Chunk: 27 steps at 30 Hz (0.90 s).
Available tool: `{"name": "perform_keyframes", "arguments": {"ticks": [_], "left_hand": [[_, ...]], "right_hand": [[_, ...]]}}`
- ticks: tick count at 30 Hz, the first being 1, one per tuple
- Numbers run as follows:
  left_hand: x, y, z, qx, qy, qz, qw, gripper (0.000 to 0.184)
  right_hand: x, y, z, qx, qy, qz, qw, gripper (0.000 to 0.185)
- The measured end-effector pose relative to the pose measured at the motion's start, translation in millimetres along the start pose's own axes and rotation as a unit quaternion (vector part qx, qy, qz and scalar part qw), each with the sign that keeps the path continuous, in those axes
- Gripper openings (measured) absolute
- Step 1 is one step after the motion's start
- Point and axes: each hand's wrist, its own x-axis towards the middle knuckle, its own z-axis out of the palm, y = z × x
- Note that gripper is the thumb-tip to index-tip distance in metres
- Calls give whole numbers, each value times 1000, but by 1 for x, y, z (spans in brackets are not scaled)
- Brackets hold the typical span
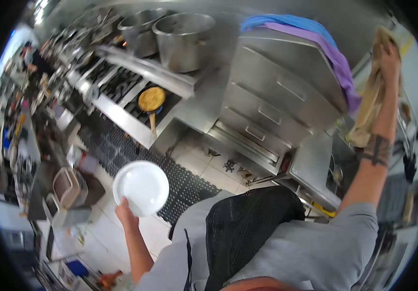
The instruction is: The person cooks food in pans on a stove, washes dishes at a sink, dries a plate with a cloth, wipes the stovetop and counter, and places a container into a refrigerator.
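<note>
A round white plate (142, 188) is in my left hand (127, 213), which grips it by the lower rim, thumb on top. My right hand (390, 60) is raised at the upper right, its fingers closed on a tan cloth (368, 114) that hangs down beside my forearm. Left of that cloth, a purple cloth (336, 63) and a blue cloth (286, 22) lie over the top of a steel unit with handles (267, 87). On the stove, a pan holds a round yellow food (151, 99), its handle (152, 123) pointing toward me.
Large steel pots (184, 41) stand behind the burners. A black perforated mat (114, 143) covers part of the tiled floor. Bins (66, 186) stand at the left. A person (36, 60) is far off at the upper left. A steel counter (311, 162) is at the right.
</note>
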Motion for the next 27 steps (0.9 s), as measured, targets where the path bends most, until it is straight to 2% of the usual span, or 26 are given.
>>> {"name": "perform_keyframes", "arguments": {"ticks": [1, 2, 3, 4, 5, 6, 8, 10, 11, 13, 15, 16, 17, 19, 21, 23, 24, 26, 27], "left_hand": [[3, 3, 5, 3, -7, 14, 1000, 38], [8, 10, 10, 3, -1, 29, 1000, 37], [11, 14, 10, -32, -16, 42, 998, 35], [18, 13, 5, -33, 37, 37, 998, 34], [19, 19, 4, -28, 70, 27, 997, 35], [18, 27, 8, -32, 116, 38, 992, 36], [14, 42, 0, -50, 150, 14, 987, 37], [21, 50, -14, -75, 158, 0, 985, 35], [25, 57, -18, -64, 201, -21, 977, 35], [55, 44, -48, -66, 204, -4, 977, 35], [82, 40, -81, -73, 235, 9, 969, 36], [101, 35, -96, -84, 266, 11, 960, 36], [122, 27, -113, -84, 284, 15, 955, 35], [156, 35, -128, -112, 298, 11, 948, 35], [186, 59, -140, -137, 292, 16, 946, 36], [223, 92, -155, -154, 291, 23, 944, 36], [240, 107, -162, -179, 266, 28, 947, 37], [276, 142, -173, -215, 248, 43, 944, 38], [293, 163, -177, -235, 210, 44, 948, 37]], "right_hand": [[33, 19, 45, 5, -142, -102, 985, 36], [61, 31, 103, 20, -279, -213, 936, 34], [66, 50, 154, 38, -400, -185, 897, 34], [71, 67, 203, 47, -513, -146, 845, 34], [68, 37, 216, -69, -555, -170, 811, 34], [63, -15, 212, -155, -541, -218, 797, 34], [43, -149, 166, -215, -488, -311, 787, 36], [16, -279, 127, -187, -448, -393, 781, 38], [3, -338, 113, -155, -440, -426, 775, 39], [-20, -436, 107, -57, -469, -462, 751, 41], [-41, -516, 124, 113, -587, -415, 686, 42], [-59, -551, 136, 137, -582, -427, 679, 42], [-80, -587, 147, 168, -587, -490, 623, 43], [-154, -646, 170, 318, -500, -572, 568, 37], [-227, -711, 185, 354, -463, -635, 507, 32], [-273, -783, 208, 301, -560, -668, 386, 33], [-306, -809, 232, 328, -609, -649, 315, 31], [-384, -847, 279, 276, -728, -551, 300, 36], [-428, -857, 303, 296, -705, -557, 325, 36]]}}
